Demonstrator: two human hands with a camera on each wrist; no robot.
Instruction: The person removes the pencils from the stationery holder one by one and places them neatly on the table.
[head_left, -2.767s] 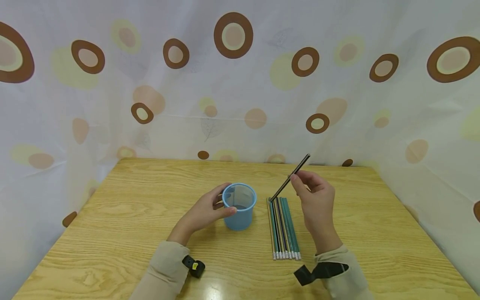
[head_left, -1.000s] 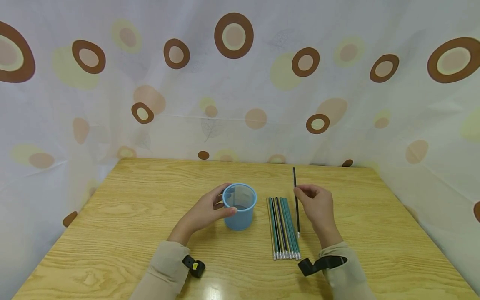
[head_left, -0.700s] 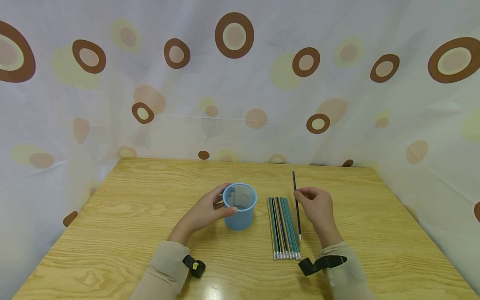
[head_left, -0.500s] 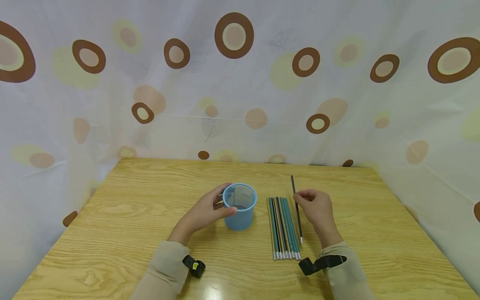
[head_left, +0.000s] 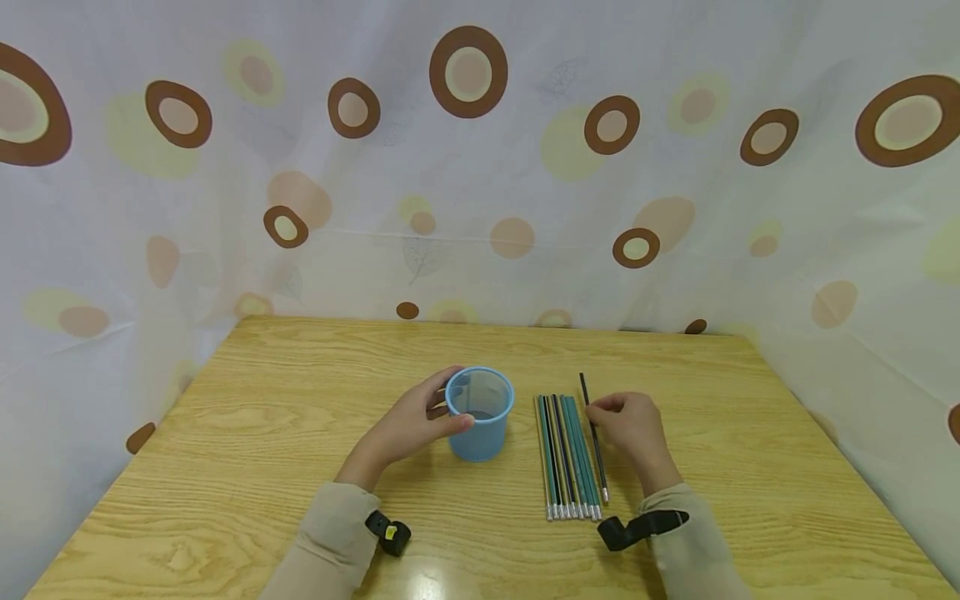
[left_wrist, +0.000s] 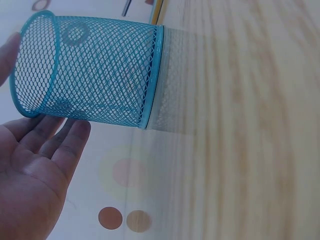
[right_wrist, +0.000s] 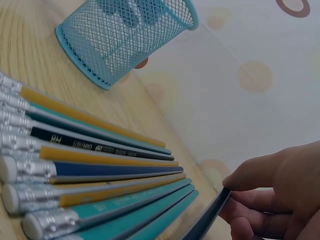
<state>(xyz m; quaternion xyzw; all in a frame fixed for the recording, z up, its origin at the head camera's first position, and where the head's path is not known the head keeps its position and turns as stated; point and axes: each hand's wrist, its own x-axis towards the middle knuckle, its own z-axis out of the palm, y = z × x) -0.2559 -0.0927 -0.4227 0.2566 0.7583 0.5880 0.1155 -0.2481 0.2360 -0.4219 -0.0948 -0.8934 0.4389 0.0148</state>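
My left hand (head_left: pixel 412 425) holds a blue mesh pencil cup (head_left: pixel 478 440) near its rim, thumb in front and fingers behind. The left wrist view shows the mesh cup (left_wrist: pixel 105 72) standing upright on the table. Between thumb and fingers, my right hand (head_left: pixel 633 425) pinches a dark pencil (head_left: pixel 596 446), eraser end toward me. That pencil lies just right of a row of pencils (head_left: pixel 566 458) in green, yellow, black and dark blue, all with their eraser ends toward me. In the right wrist view, the pinched pencil (right_wrist: pixel 207 217) slants beside the row's green pencils (right_wrist: pixel 150 205).
The wooden table (head_left: pixel 300 375) carries the cup and pencils. A patterned curtain (head_left: pixel 480 183) with brown rings hangs behind it and along both sides. Each forearm bears a black wrist strap (head_left: pixel 652 527).
The right hand has swung the dark pencil from a slant over the row to the row's right side, then lowered it and drawn it toward me. The left hand and cup have stayed put.
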